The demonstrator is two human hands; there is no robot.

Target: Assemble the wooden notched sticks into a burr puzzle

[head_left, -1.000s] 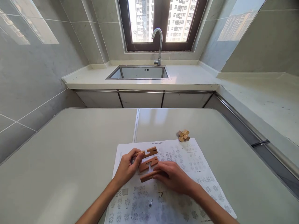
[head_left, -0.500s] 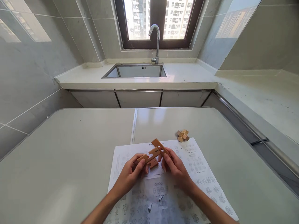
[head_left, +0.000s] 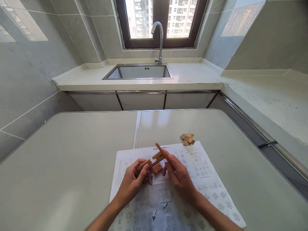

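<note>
Notched wooden pieces [head_left: 156, 159] are held just above a printed sheet [head_left: 204, 179] lying on the pale tabletop [head_left: 67, 154]. From the left, the left hand [head_left: 134, 181] has its grip clamped on the lower end of one flat piece, thumb and fingers pinched round it. The right hand [head_left: 179, 176] pinches a thin stick [head_left: 161, 150] that slants across the first piece, touching it. Another piece lies on the sheet beneath them. Further right, a small assembled wooden puzzle [head_left: 188, 139] sits at the sheet's far corner.
</note>
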